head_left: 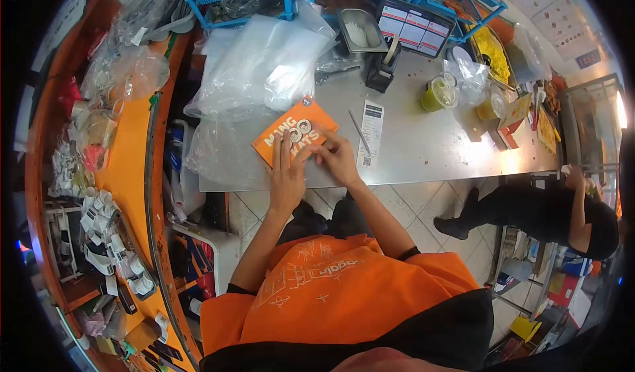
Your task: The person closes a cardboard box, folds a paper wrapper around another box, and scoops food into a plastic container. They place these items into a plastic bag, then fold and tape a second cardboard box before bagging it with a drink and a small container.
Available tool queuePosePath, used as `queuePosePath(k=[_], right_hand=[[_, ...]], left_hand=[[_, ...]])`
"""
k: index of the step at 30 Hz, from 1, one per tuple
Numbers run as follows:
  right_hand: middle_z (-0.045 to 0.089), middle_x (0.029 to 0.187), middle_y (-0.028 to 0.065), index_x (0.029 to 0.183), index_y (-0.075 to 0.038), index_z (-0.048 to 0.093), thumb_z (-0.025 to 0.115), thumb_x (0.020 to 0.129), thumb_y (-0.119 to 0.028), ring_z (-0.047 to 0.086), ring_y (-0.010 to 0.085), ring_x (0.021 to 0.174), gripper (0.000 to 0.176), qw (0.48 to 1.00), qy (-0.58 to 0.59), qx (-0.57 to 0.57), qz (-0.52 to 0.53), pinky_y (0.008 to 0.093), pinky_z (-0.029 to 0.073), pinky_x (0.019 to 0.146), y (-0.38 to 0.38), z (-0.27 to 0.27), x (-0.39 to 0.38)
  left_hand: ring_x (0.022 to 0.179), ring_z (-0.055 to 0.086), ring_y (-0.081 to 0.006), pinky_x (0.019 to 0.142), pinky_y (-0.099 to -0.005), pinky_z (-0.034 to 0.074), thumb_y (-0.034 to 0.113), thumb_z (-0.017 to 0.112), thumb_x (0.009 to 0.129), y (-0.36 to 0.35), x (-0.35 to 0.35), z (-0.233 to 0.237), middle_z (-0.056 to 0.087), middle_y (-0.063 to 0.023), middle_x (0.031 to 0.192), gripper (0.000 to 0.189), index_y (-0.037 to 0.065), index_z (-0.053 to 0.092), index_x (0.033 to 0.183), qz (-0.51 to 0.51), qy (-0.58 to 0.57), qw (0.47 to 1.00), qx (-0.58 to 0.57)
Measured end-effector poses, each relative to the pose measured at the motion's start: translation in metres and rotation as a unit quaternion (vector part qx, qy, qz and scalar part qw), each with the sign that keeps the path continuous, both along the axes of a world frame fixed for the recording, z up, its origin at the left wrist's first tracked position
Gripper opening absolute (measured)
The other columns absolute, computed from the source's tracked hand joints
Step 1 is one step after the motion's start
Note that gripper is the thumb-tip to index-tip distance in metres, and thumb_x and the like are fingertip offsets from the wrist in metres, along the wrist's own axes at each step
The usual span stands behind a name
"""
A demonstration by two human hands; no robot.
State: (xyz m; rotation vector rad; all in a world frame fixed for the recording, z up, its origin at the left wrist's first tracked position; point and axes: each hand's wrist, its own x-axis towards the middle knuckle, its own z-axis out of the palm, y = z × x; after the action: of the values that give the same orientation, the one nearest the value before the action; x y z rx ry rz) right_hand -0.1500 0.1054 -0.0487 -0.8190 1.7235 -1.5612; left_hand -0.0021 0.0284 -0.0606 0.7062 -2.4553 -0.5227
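An orange paper bag [291, 126] with white lettering lies flat on the steel counter [423, 140]. My left hand [286, 173] presses flat on its lower part, fingers spread. My right hand [338, 157] rests on the bag's right edge, fingers curled over it. A white receipt [372, 130] and a thin stick [359, 132] lie just right of the bag.
Clear plastic bags [261, 68] pile behind the orange bag. Two cups of green and yellow drink [438, 94] stand at the right, near a metal tub [359, 31] and a menu stand [413, 28]. Another person in black [549, 213] crouches at the right. An orange shelf [129, 154] runs on the left.
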Motion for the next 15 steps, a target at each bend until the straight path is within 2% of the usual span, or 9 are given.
queuePosePath(k=[1,2,4,5,7,9,11,13,15], right_hand=[[0.063,0.067,0.0002,0.133,-0.009,0.056,0.075,0.082,-0.019,0.052,0.0094,0.055,0.056,1.000,0.003,0.009,0.002,0.0252,0.044,0.054,-0.003,-0.004,-0.003],[0.063,0.067,0.0002,0.133,-0.009,0.056,0.075,0.082,-0.019,0.052,0.0094,0.055,0.056,1.000,0.005,0.007,0.006,0.0252,0.044,0.054,-0.005,-0.006,-0.012],[0.058,0.061,-0.0026,0.142,-0.016,0.045,0.080,0.078,-0.018,0.055,0.0145,0.055,0.073,0.972,0.206,0.098,0.047,0.0288,0.045,0.056,0.001,-0.002,-0.029],[0.058,0.061,-0.0026,0.142,-0.016,0.045,0.080,0.078,-0.018,0.055,0.0145,0.055,0.073,0.973,0.205,0.098,0.047,0.0288,0.045,0.056,0.004,-0.008,-0.038],[0.059,0.068,0.0017,0.134,-0.014,0.052,0.080,0.078,-0.019,0.058,0.0184,0.062,0.062,0.862,0.497,-0.065,0.076,0.0318,0.046,0.059,0.007,-0.021,-0.064],[0.062,0.078,0.0068,0.141,-0.011,0.047,0.075,0.081,-0.034,0.061,0.0235,0.067,0.070,0.837,0.521,-0.062,-0.157,0.0379,0.047,0.063,0.003,-0.021,-0.108],[0.067,0.079,0.0091,0.129,-0.005,0.059,0.074,0.080,-0.039,0.062,0.0224,0.068,0.062,0.817,0.406,0.038,-0.407,0.0368,0.048,0.066,-0.023,-0.014,-0.171],[0.069,0.079,0.0116,0.094,-0.001,0.073,0.073,0.083,-0.024,0.062,0.0150,0.077,0.026,0.936,0.109,0.106,-0.318,0.0284,0.049,0.068,-0.033,0.020,-0.202],[0.070,0.080,0.0124,0.087,0.001,0.074,0.074,0.081,-0.024,0.062,0.0148,0.076,0.026,0.947,0.113,0.055,-0.297,0.0290,0.049,0.071,-0.035,-0.009,-0.219]], left_hand=[[0.143,0.024,-0.0390,0.112,-0.0604,0.018,0.005,0.057,0.086,-0.004,0.001,-0.002,0.030,-0.0166,0.153,0.062,0.013,0.040,0.145,-0.031,-0.003,0.999,-0.028],[0.143,0.024,-0.0390,0.112,-0.0604,0.018,0.005,0.057,0.086,-0.007,0.001,-0.002,0.030,-0.0166,0.153,0.062,0.013,0.040,0.145,-0.027,-0.002,0.999,-0.030],[0.143,0.024,-0.0389,0.112,-0.0537,0.025,0.003,0.056,0.085,-0.005,0.005,0.004,0.029,-0.0180,0.152,0.064,0.010,0.038,0.146,-0.023,-0.086,0.993,-0.081],[0.143,0.024,-0.0389,0.112,-0.0537,0.025,0.003,0.056,0.085,-0.002,0.005,0.007,0.029,-0.0180,0.152,0.064,0.010,0.038,0.146,-0.023,-0.088,0.993,-0.081],[0.143,0.024,-0.0387,0.112,-0.0541,0.027,0.006,0.056,0.085,0.002,-0.001,0.015,0.031,-0.0179,0.151,0.065,0.012,0.037,0.147,0.026,-0.056,0.998,-0.013],[0.141,0.027,-0.0371,0.109,-0.0565,0.026,0.014,0.059,0.086,0.008,-0.008,0.015,0.033,-0.0156,0.150,0.065,0.015,0.037,0.147,0.052,-0.030,0.998,0.017],[0.138,0.031,-0.0356,0.106,-0.0590,0.026,0.023,0.062,0.086,0.019,-0.015,0.024,0.036,-0.0132,0.149,0.066,0.018,0.038,0.147,0.080,-0.008,0.995,0.053],[0.129,0.039,-0.0321,0.103,-0.0574,0.025,0.033,0.065,0.084,0.028,-0.024,0.053,0.041,-0.0119,0.143,0.064,0.017,0.044,0.142,0.174,-0.130,0.971,0.101],[0.127,0.039,-0.0311,0.103,-0.0575,0.023,0.037,0.065,0.085,0.025,-0.025,0.059,0.042,-0.0108,0.142,0.061,0.018,0.047,0.140,0.192,-0.121,0.970,0.088]])
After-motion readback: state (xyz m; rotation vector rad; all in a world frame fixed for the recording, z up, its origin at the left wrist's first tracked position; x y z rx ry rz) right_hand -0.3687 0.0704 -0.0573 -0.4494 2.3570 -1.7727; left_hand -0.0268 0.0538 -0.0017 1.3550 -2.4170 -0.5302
